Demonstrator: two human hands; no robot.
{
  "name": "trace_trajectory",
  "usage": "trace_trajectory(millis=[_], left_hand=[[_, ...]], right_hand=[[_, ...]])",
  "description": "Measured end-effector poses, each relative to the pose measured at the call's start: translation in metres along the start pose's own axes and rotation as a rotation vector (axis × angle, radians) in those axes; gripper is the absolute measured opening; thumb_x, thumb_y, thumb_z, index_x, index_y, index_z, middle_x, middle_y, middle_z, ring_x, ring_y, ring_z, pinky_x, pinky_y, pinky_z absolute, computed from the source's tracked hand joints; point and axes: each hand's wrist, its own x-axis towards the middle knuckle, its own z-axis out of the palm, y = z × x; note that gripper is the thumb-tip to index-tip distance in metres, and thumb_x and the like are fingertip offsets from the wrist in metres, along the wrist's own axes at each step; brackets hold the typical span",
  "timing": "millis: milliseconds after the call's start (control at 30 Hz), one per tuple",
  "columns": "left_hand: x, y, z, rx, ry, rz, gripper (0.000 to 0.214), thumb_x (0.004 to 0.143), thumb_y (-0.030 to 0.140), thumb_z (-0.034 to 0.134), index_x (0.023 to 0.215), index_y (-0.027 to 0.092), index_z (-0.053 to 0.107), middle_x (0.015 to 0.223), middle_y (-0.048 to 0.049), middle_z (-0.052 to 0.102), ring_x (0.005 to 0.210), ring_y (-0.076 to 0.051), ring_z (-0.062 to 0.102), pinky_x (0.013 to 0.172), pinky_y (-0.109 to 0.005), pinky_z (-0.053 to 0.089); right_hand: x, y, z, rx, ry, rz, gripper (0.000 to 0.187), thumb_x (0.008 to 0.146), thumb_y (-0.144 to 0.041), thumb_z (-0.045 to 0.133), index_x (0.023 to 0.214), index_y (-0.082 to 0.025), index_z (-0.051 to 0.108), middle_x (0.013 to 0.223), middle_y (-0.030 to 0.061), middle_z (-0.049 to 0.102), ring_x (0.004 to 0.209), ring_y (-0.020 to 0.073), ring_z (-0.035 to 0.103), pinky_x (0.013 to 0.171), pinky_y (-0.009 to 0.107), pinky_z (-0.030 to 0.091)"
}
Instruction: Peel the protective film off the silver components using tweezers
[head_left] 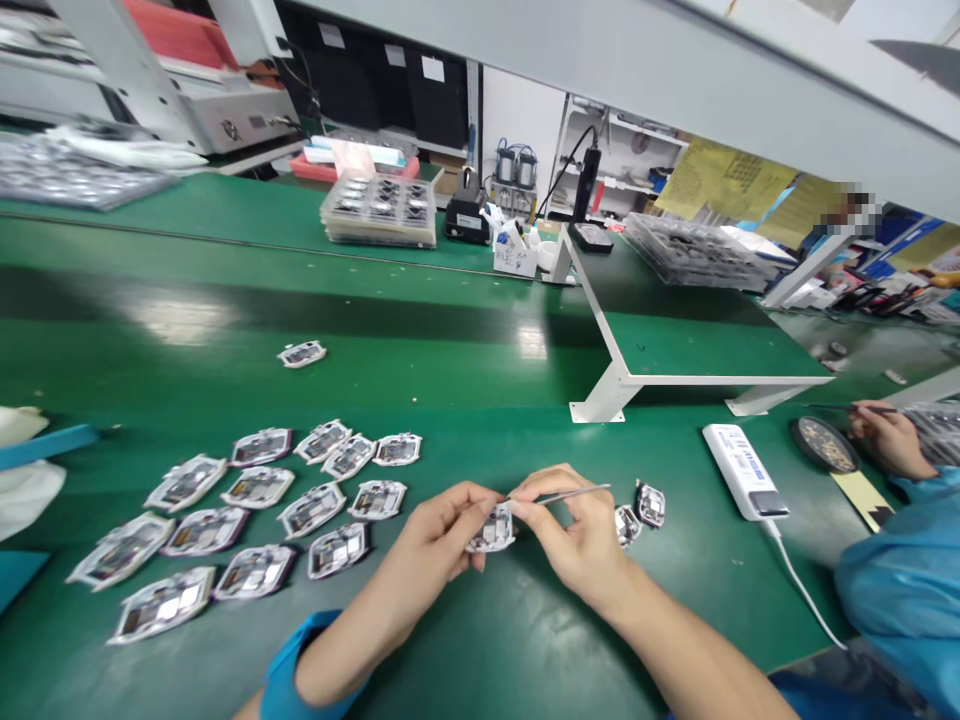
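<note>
My left hand (pixel 456 525) is closed on a small watch-like casing (pixel 492 532) with electronic parts inside. Over the casing's upper right edge, my right hand (pixel 581 530) pinches a thin metal tool, perhaps tweezers (pixel 574 494), its shaft pointing right. The fingertips of both hands nearly meet at the casing, and the tool's tip is hidden by them. Just right of my right hand lie two more casings, one partly covered (pixel 627 525) and one in full view (pixel 651 505). To the left, several similar open casings (pixel 255 572) are spread in rough rows.
One casing (pixel 302 354) lies apart farther back. A green shelf (pixel 720 345) on white legs stands behind, right. A white box-shaped device (pixel 745 472) with a cable lies at right, near a round black dish (pixel 825 445) and a co-worker's hand (pixel 892 440). Stacked trays (pixel 380 212) stand behind.
</note>
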Motion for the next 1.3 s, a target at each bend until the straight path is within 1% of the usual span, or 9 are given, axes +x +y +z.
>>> trace_trajectory(millis=[200,333,433,633,800,900,967,1133,1300], left_hand=[[-0.0001,0.0020,0.0005,-0.102,0.005,-0.072,0.045,0.066,0.060,0.071,0.078,0.017,0.065,0.060,0.0061,0.053,0.051,-0.009,0.046,0.050,-0.019,0.031],[0.0001,0.0017,-0.0011,-0.106,0.005,-0.066,0.045,0.067,0.061,0.072,0.076,0.017,0.065,0.057,0.0065,0.052,0.050,-0.009,0.043,0.048,-0.019,0.028],[0.0003,0.0022,-0.0011,-0.094,0.014,-0.058,0.044,0.067,0.060,0.071,0.077,0.018,0.065,0.056,0.0062,0.051,0.049,-0.009,0.043,0.047,-0.020,0.027],[-0.0011,0.0018,0.0004,-0.095,0.036,-0.049,0.043,0.067,0.059,0.072,0.077,0.018,0.065,0.055,0.0057,0.053,0.049,-0.010,0.044,0.047,-0.020,0.028],[-0.0030,-0.0004,0.0005,-0.140,0.059,-0.062,0.042,0.065,0.057,0.075,0.074,0.018,0.066,0.056,0.0057,0.053,0.049,-0.009,0.043,0.047,-0.019,0.029],[-0.0036,0.0005,-0.0003,-0.165,0.034,-0.040,0.039,0.068,0.055,0.074,0.076,0.017,0.067,0.059,0.0049,0.054,0.052,-0.009,0.044,0.048,-0.019,0.031],[-0.0040,0.0017,-0.0012,-0.175,0.009,-0.005,0.036,0.073,0.052,0.072,0.082,0.018,0.069,0.065,0.0028,0.057,0.056,-0.011,0.047,0.049,-0.019,0.034],[-0.0040,0.0040,-0.0021,-0.138,-0.023,0.047,0.036,0.078,0.047,0.069,0.095,0.016,0.069,0.067,0.0011,0.058,0.057,-0.013,0.049,0.048,-0.021,0.035],[-0.0043,0.0067,-0.0005,-0.107,-0.003,0.059,0.032,0.076,0.045,0.069,0.092,0.017,0.069,0.070,0.0005,0.059,0.058,-0.013,0.051,0.050,-0.022,0.037]], right_hand=[[0.0007,0.0020,0.0014,0.120,-0.038,0.156,0.004,0.086,-0.020,0.068,0.084,-0.017,0.069,0.081,0.0084,0.076,0.076,0.0203,0.074,0.071,0.031,0.059],[0.0019,0.0018,0.0025,0.250,-0.041,0.271,0.007,0.087,-0.024,0.067,0.085,-0.018,0.067,0.082,0.0075,0.075,0.070,0.0184,0.074,0.066,0.029,0.060],[0.0008,0.0028,0.0041,0.286,-0.022,0.309,0.007,0.086,-0.024,0.068,0.086,-0.018,0.066,0.083,0.0060,0.075,0.071,0.0172,0.074,0.067,0.028,0.061],[-0.0011,0.0049,0.0061,0.247,0.013,0.254,0.005,0.086,-0.023,0.067,0.084,-0.018,0.066,0.081,0.0057,0.075,0.070,0.0175,0.075,0.065,0.027,0.062],[-0.0016,0.0013,0.0030,0.041,-0.015,0.067,0.005,0.087,-0.019,0.067,0.084,-0.018,0.069,0.079,0.0067,0.076,0.075,0.0186,0.075,0.070,0.029,0.061],[-0.0018,-0.0005,0.0020,0.009,-0.023,-0.004,0.004,0.088,-0.017,0.066,0.088,-0.019,0.069,0.084,0.0067,0.077,0.079,0.0183,0.075,0.073,0.029,0.061],[-0.0013,-0.0007,0.0025,0.035,0.003,-0.003,0.004,0.088,-0.017,0.066,0.088,-0.020,0.068,0.085,0.0063,0.077,0.080,0.0181,0.074,0.074,0.030,0.061],[0.0004,0.0011,0.0054,0.169,0.080,0.118,0.004,0.088,-0.020,0.065,0.085,-0.019,0.067,0.080,0.0052,0.075,0.073,0.0171,0.073,0.066,0.027,0.061],[-0.0005,0.0032,0.0054,0.118,0.076,0.072,0.005,0.088,-0.020,0.066,0.083,-0.019,0.067,0.079,0.0057,0.075,0.074,0.0179,0.074,0.068,0.029,0.061]])
